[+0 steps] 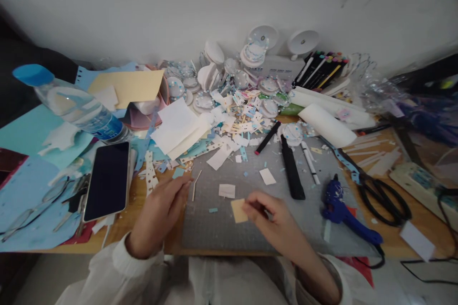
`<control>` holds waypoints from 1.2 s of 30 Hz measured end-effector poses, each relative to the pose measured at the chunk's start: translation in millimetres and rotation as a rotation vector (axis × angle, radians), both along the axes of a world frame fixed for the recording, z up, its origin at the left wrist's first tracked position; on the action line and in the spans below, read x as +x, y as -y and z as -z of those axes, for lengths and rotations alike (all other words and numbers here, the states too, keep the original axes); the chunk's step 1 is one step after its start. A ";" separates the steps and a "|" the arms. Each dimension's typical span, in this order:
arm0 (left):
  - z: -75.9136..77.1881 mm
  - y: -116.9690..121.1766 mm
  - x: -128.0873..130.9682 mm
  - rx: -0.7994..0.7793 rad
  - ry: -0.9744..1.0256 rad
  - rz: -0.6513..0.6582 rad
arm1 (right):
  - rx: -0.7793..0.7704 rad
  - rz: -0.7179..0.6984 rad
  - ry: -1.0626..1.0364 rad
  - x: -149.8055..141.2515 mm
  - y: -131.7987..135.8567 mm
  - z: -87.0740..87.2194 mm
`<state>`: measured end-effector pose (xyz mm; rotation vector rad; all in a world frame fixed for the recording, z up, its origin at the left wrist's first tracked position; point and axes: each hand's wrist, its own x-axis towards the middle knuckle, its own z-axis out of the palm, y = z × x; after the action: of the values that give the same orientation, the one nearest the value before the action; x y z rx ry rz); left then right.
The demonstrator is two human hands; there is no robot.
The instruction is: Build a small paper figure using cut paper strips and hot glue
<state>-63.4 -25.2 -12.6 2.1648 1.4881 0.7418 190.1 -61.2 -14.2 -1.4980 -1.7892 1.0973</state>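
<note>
Near left, the left hand (162, 209) was just beside a thin pale stick (196, 187), its grip impossible to tell. Near centre, over a grey cutting mat (211, 231), a small yellow card (238, 210) was pinched in the right hand (268, 212), apparently for positioning, which likely called for steadiness.

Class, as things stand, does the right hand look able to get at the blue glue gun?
Probably yes: mostly bare grey mat lies between the right hand and the blue glue gun, and nothing visible covers it, though that hand is pinching a small yellow card.
</note>
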 end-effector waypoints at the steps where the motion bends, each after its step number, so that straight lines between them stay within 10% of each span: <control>1: 2.0 -1.5 -3.0 0.046 -0.082 -0.009 | -0.030 -0.056 0.052 -1.5 1.8 5.4; 7: 4.4 10.8 -3.0 0.219 -0.232 0.142 | 0.013 -0.080 0.221 4.2 11.4 13.0; 13: 10.7 38.5 15.3 0.220 -0.124 0.437 | 0.422 0.397 0.594 108.4 44.2 -1.1; 17: 18.5 46.9 31.9 0.187 -0.203 0.482 | 0.440 0.431 1.051 169.5 70.7 24.3; 23: 26.4 51.8 37.4 0.158 -0.273 0.445 | 0.486 0.348 0.923 201.4 71.3 55.0; 29: 32.9 62.4 38.0 0.152 -0.321 0.390 | 0.527 0.307 0.844 196.5 47.2 30.1; 36: 37.3 67.6 35.0 0.177 -0.280 0.375 | 0.429 0.328 0.788 113.0 -23.0 19.5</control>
<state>-28.5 -92.8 -49.9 2.6694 1.1136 0.4692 303.1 -38.1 -33.8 -1.9801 -1.9664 -0.0854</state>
